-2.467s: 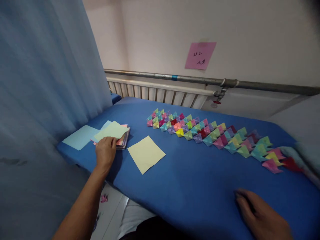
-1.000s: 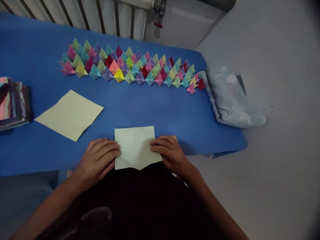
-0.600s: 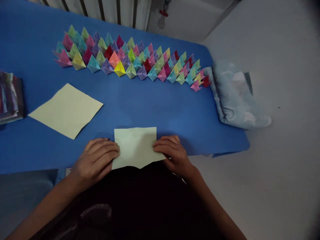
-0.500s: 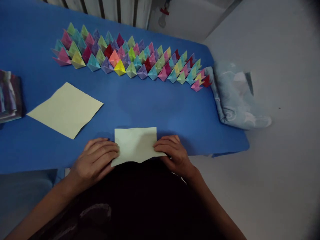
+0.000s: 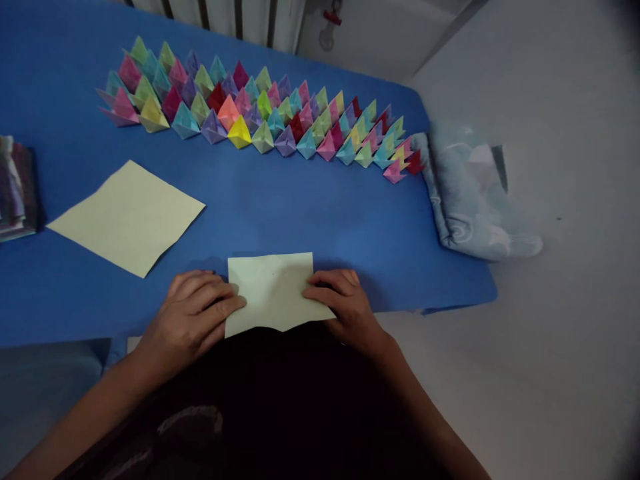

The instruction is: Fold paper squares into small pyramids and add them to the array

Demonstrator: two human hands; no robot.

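Observation:
A pale yellow-green sheet of paper (image 5: 274, 297) lies at the near edge of the blue table (image 5: 300, 200), its lower part bowing over toward my dark top. At its left edge my left hand (image 5: 193, 310) grips it, fingers on top. My right hand (image 5: 345, 303) pinches the right edge, with the thumb mostly hidden underneath. Left of this, a second pale yellow sheet of paper (image 5: 127, 220) rests flat, turned like a diamond.
Rows of folded paper boats (image 5: 263, 138) in many colours run across the back of the table. A folded light-blue blanket (image 5: 465, 207) sits at the right end by the wall. A bundle (image 5: 17, 190) lies at the far left.
My left fingers have slid slightly inward over the paper's left edge, with the index finger stretched further. The right fingers have shifted slightly too. The paper's near edge hangs a little lower.

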